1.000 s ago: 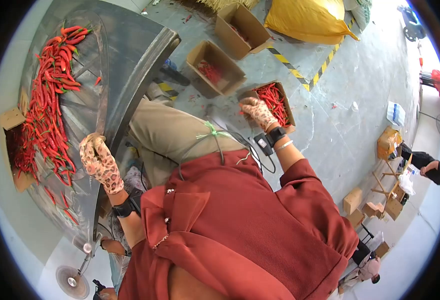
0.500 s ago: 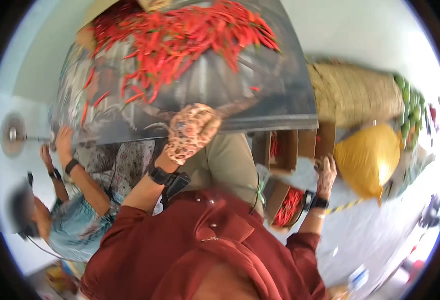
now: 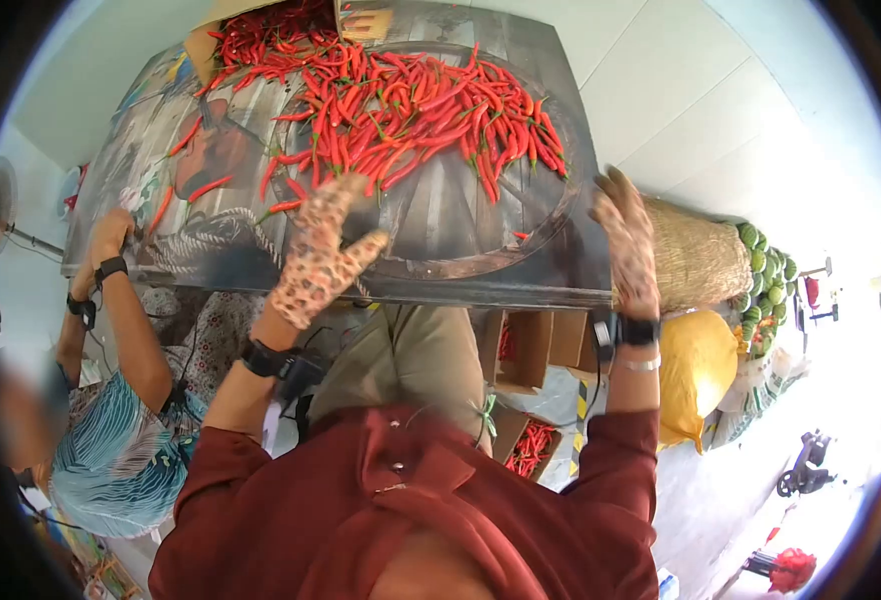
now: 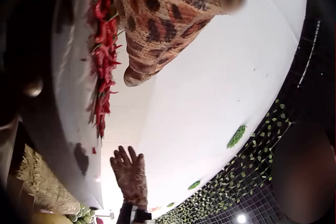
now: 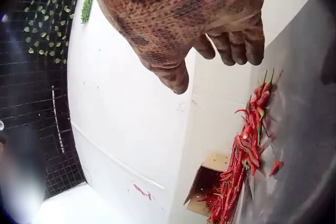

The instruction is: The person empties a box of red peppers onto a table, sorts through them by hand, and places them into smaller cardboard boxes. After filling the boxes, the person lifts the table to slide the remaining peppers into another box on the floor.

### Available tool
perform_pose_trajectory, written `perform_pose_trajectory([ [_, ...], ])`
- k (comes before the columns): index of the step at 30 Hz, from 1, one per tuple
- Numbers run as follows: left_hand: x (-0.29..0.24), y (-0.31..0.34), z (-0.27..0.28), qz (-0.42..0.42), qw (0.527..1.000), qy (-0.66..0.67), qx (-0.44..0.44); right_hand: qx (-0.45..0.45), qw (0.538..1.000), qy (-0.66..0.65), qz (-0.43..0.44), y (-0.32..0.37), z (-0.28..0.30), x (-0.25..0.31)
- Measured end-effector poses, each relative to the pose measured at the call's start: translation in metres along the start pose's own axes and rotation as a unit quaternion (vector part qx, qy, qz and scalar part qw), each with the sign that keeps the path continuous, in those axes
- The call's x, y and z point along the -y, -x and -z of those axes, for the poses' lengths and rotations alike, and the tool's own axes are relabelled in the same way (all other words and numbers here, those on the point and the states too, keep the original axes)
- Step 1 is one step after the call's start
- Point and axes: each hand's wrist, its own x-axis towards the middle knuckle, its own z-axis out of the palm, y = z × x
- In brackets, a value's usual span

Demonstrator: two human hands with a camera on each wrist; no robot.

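Red chili peppers (image 3: 411,110) with green stems lie in a broad heap on the dark printed table (image 3: 431,235). My left hand (image 3: 323,250), in a leopard-print glove, hovers at the near side of the heap, thumb apart from its fingers, holding nothing. At the table's right corner is my right hand (image 3: 629,240), gloved alike, raised with fingers extended. The right wrist view shows that hand (image 5: 184,19) holding nothing above the level of the peppers (image 5: 247,145). A tipped cardboard box (image 3: 204,50) with more peppers inside lies at the table's far side.
Below the table's right end stand cardboard boxes (image 3: 524,350), one nearer box holding peppers (image 3: 532,447). Beyond are a yellow sack (image 3: 696,375), a woven straw bundle (image 3: 696,250) and green round produce (image 3: 766,280). Another person (image 3: 121,440) sits left, hands at the table edge.
The head view has turned from the floor back to the table. My right hand has come up from the floor boxes to the table's right corner. My left hand's fingers have spread.
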Motion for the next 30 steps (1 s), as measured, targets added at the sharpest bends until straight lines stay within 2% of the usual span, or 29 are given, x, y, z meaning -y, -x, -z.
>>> perform_pose_trajectory([
  [4,0.033,-0.037,0.017,-0.015,0.999,-0.016,-0.045,0.007,0.989,0.147,-0.018,-0.070,-0.034,-0.018],
  [5,0.045,-0.044,0.018,0.015,0.998,-0.036,-0.043,0.005,0.989,0.150,-0.015,-0.083,-0.040,-0.020],
  [7,0.067,-0.059,0.017,0.043,0.997,-0.055,-0.043,0.040,0.976,0.195,-0.085,-0.107,-0.051,-0.027],
  [10,0.089,-0.078,0.011,0.145,0.979,-0.134,0.045,0.072,0.972,0.210,-0.077,-0.122,-0.068,-0.010],
  [15,0.077,-0.095,-0.006,0.186,0.971,-0.109,0.101,0.125,0.949,0.277,-0.079,-0.135,-0.114,0.007],
  [19,0.066,-0.104,-0.015,0.185,0.963,-0.147,0.130,0.129,0.950,0.280,-0.046,-0.143,-0.144,0.021],
  [22,0.069,-0.102,-0.021,0.123,0.984,-0.094,0.085,0.152,0.941,0.298,-0.052,-0.149,-0.165,0.033],
  [23,0.069,-0.102,-0.021,0.125,0.984,-0.096,0.082,0.175,0.933,0.309,-0.060,-0.150,-0.170,0.041],
  [27,0.064,-0.102,-0.024,0.130,0.980,-0.115,0.093,0.161,0.908,0.381,-0.070,-0.148,-0.192,0.059],
  [30,0.066,-0.100,-0.028,0.131,0.980,-0.119,0.087,0.174,0.907,0.375,-0.075,-0.150,-0.193,0.062],
])
